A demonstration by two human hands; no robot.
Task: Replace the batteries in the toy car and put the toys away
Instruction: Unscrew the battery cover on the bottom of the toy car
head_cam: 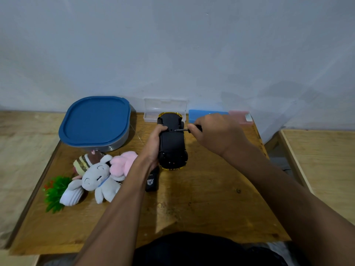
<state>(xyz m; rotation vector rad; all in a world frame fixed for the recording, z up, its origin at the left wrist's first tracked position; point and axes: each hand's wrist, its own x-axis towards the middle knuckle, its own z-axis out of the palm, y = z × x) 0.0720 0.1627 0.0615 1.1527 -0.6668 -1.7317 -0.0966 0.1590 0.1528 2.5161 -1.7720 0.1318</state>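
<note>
- Head view, far left: the blue-lidded tub (95,121) and the plush toys (99,177) sit well apart from the work.
- My left hand (153,146) wraps the toy car (172,143) from its left flank. The car is underside up at mid-table, its long axis pointing away from me.
- The screwdriver (180,130) lies across that axis, tip on the chassis near the far end.
- My right hand (217,131) curls round the handle and is the nearer one to the screw.
- The blue case (203,114) crowds the back edge just beyond, so I judge the room for moving lies toward me.
</note>
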